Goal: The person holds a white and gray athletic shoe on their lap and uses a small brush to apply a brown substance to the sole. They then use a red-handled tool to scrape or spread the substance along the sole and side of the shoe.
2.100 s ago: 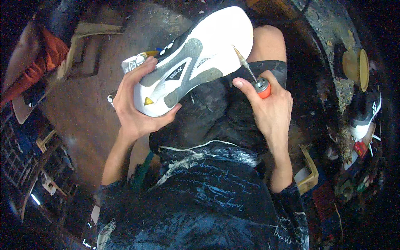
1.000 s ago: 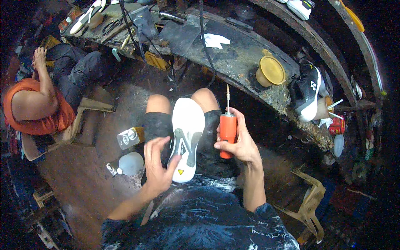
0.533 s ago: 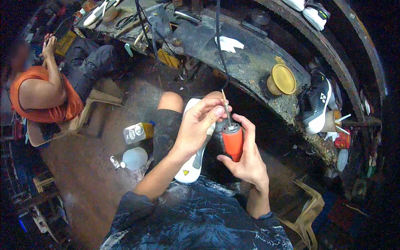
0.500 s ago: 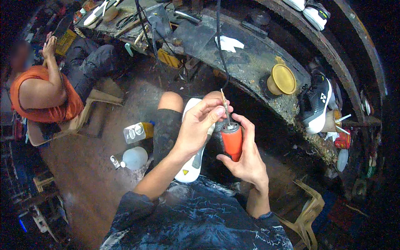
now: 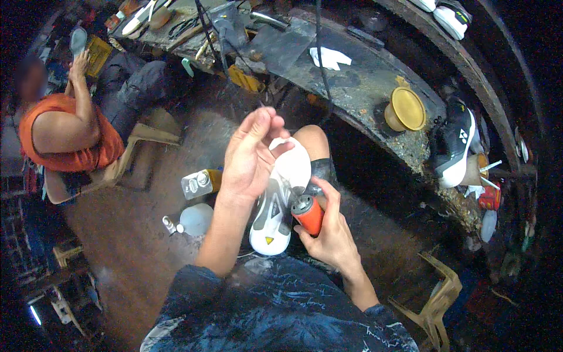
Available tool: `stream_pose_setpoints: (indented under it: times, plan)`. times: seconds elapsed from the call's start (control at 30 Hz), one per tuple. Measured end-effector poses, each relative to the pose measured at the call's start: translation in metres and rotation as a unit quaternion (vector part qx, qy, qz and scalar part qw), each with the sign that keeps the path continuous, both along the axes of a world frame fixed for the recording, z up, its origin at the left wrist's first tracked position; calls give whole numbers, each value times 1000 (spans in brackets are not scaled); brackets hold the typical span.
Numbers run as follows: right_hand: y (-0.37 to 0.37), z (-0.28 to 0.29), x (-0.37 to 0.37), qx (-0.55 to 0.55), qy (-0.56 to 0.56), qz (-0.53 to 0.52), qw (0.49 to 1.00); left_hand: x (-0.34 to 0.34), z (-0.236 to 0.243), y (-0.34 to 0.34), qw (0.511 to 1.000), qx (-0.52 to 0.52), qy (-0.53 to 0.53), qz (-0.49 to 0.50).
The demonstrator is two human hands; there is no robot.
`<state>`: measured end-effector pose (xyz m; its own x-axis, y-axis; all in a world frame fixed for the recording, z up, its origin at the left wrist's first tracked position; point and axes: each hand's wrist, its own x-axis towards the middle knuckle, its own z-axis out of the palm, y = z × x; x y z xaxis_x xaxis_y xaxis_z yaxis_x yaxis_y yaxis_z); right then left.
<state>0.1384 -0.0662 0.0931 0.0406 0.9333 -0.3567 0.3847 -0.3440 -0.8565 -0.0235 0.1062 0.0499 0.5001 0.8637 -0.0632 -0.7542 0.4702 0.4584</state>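
My right hand [image 5: 331, 234] is wrapped around an orange cylindrical handle [image 5: 309, 218] with a grey, holed end cap tilted up and away from me. A blurred greyish part shows just above that cap. My left hand [image 5: 249, 161] is raised to the left of the handle, its thumb and fingertips drawn together; whatever they pinch, if anything, is too small to make out. Between my hands, a white shoe [image 5: 272, 229] lies sole up on my lap, with grey patches and a small yellow triangle at its near end.
A dark curved workbench [image 5: 366, 88] carries a white cloth [image 5: 329, 58], a yellow bowl [image 5: 407, 110] and a black-and-white shoe [image 5: 460, 146]. Cables [image 5: 321, 64] hang over it. Left of me are bottles [image 5: 195, 219] on the floor and a seated person [image 5: 73, 132] in orange.
My left hand has moved up and left, away from the orange handle and the thin rod it pinched there. The handle has come lower and left, tilted, baring more of the shoe.
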Motion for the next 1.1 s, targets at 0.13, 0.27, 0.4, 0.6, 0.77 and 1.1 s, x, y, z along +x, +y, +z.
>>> stream_pose_setpoints:
  times: [0.13, 0.27, 0.4, 0.6, 0.77, 1.1]
  plan:
    - [5, -4, 0, 169, -36, -47, 984, 2, -2, -7, 989, 14, 139, 45]
    - [15, -2, 8, 166, -47, -55, 983, 15, -6, -35, 992, 24, 120, -27]
    - [15, 0, 9, 138, -39, -46, 989, 21, -16, -44, 996, 19, 74, -56]
    - [9, -12, 8, 197, -46, -66, 977, 27, -15, -39, 995, 29, 80, -53]
    - [-7, -22, 24, 133, 18, -174, 975, 40, 7, -10, 914, 229, 334, 15]
    - [-29, -39, 42, 158, -33, -288, 944, 158, -3, 56, 178, 738, 650, 34]
